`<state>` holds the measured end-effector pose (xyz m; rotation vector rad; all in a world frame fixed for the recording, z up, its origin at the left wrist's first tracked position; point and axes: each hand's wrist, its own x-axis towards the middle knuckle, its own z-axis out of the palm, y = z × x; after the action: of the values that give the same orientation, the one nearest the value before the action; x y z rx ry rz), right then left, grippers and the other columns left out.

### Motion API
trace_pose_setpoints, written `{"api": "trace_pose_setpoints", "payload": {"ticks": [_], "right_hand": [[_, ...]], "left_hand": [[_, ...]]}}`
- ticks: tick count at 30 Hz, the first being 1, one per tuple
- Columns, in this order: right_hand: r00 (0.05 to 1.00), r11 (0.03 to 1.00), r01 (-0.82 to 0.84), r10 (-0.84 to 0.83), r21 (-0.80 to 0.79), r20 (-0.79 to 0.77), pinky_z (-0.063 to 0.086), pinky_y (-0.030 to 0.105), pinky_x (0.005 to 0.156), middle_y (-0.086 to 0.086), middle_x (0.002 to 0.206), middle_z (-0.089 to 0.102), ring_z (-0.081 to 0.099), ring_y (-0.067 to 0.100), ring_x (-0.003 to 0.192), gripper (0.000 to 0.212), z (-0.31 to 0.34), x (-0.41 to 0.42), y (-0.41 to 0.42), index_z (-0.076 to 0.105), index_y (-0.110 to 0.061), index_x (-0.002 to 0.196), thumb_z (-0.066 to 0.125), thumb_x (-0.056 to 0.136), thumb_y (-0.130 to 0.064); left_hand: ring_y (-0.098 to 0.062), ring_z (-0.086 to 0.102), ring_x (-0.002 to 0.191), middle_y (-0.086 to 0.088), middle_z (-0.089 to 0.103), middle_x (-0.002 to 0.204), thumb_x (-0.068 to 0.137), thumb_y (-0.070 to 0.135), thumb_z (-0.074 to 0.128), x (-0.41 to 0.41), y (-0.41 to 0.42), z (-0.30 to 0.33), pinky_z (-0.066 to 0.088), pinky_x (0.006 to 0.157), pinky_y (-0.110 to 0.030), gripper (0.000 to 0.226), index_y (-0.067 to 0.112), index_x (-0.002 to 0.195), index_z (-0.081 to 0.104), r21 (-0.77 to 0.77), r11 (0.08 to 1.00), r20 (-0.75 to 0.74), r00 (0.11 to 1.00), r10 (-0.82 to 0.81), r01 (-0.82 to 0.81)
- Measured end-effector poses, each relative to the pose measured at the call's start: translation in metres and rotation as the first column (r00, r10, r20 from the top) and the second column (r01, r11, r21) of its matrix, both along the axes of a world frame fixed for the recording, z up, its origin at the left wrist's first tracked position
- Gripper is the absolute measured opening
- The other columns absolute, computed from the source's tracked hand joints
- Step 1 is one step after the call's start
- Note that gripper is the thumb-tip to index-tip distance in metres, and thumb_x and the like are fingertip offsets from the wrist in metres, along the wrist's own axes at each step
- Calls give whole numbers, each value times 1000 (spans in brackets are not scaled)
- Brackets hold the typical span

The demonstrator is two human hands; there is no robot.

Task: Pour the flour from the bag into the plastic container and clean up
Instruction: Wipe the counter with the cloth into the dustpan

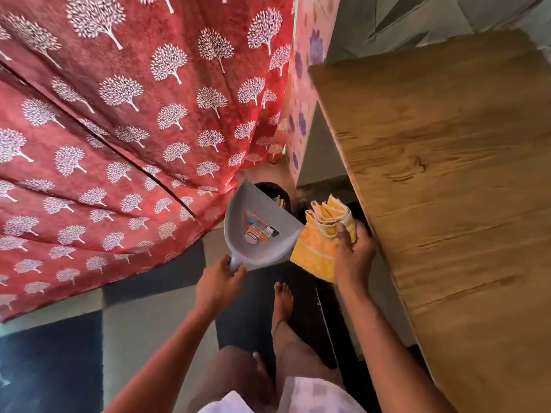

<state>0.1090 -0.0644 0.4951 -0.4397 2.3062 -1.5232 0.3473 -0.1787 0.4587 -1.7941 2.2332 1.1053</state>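
A sticker sits inside the dustpan (262, 231), red, blue and white, but its print is too small and blurred to read. The left hand (219, 283) has its grip clenched round the pan's short handle, arm reaching forward, the pan tipped with its open mouth toward a dark bin (272, 193) on the floor just beyond. The pan is smooth grey plastic, rounded at the back, straight along the lip. The right hand (354, 251) is grasping a bunched cloth (322, 239), thumb over the folds, fingers curled round the far side; the cloth is soft, yellow and orange with pale edging, one flat corner hanging down against the pan's right edge. Both are held over the floor, left of the worktop (447, 174), a bare slab with brown wood grain. A red curtain (119, 129) printed with white trees fills the left. The floor (155, 323) is dark and pale tile, with a bare foot (283, 299) below the hands. Neither flour bag nor container is in view.
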Motion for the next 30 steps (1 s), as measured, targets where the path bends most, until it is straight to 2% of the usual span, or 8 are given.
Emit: {"api": "trace_pose_setpoints", "payload": {"ticks": [10, 14, 17, 19, 23, 26, 28, 30], "right_hand": [[998, 987, 9, -18, 161, 55, 53, 32, 90, -10, 117, 68, 64, 10, 108, 23, -168, -37, -131, 61, -33, 124, 55, 102, -28], [997, 980, 4, -20, 198, 80, 53, 33, 91, -8, 117, 68, 65, 11, 109, 24, -239, -42, -158, 62, -30, 125, 56, 102, -28], [997, 975, -1, -17, 222, 78, 51, 31, 89, -9, 115, 68, 64, 10, 106, 25, -278, -42, -169, 62, -30, 125, 56, 102, -27], [996, 969, 9, -30, 245, 84, 50, 28, 87, -9, 114, 67, 62, 10, 105, 25, -297, -42, -173, 63, -27, 126, 57, 101, -24], [997, 962, 1, -21, 273, 72, 44, 5, 76, -7, 111, 67, 63, 6, 101, 24, -306, -43, -173, 64, -23, 125, 58, 101, -22], [996, 957, -4, -22, 289, 88, 50, 20, 77, -4, 109, 70, 65, 13, 99, 23, -304, -44, -175, 64, -22, 123, 58, 101, -22], [995, 958, 0, -29, 286, 95, 53, 30, 80, -2, 109, 71, 66, 16, 99, 23, -304, -46, -177, 64, -21, 123, 58, 101, -23], [996, 960, 6, -29, 279, 79, 53, 28, 78, -3, 106, 71, 67, 15, 97, 21, -304, -48, -183, 65, -22, 121, 59, 101, -25]], "left_hand": [[-34, 66, 84, -9, 68, 97, 102, 36, 46, -80, -142, -180, 47, 63, -37, 22, 17, 100, 57, -74, 995, 105, 993, -53, 61], [-36, 67, 79, -14, 68, 98, 97, 17, 51, -100, -172, -257, 37, 56, -35, 18, 10, 114, 55, -126, 974, 214, 964, -159, 189], [-33, 70, 86, -14, 67, 108, 95, 11, 50, -111, -188, -302, 49, 60, -39, 37, 7, 132, 47, -82, 933, 365, 882, -298, 349], [-33, 71, 93, -14, 67, 112, 94, 9, 50, -117, -199, -321, 55, 67, -42, 40, 6, 134, 46, -73, 901, 437, 826, -356, 427], [-32, 71, 96, -12, 68, 111, 98, 9, 45, -121, -212, -332, 55, 69, -42, 33, 8, 130, 49, -76, 871, 491, 778, -391, 486], [-35, 72, 92, -13, 70, 108, 97, 9, 44, -123, -219, -331, 55, 69, -42, 28, 9, 124, 53, -39, 876, 458, 788, -412, 481], [-40, 70, 84, -14, 71, 98, 93, 12, 45, -124, -227, -325, 53, 62, -41, 22, 11, 112, 55, -56, 911, 379, 853, -360, 409], [-41, 69, 79, -15, 71, 92, 89, 21, 48, -124, -238, -323, 55, 61, -41, 22, 16, 108, 57, -82, 948, 294, 916, -273, 308]]}}
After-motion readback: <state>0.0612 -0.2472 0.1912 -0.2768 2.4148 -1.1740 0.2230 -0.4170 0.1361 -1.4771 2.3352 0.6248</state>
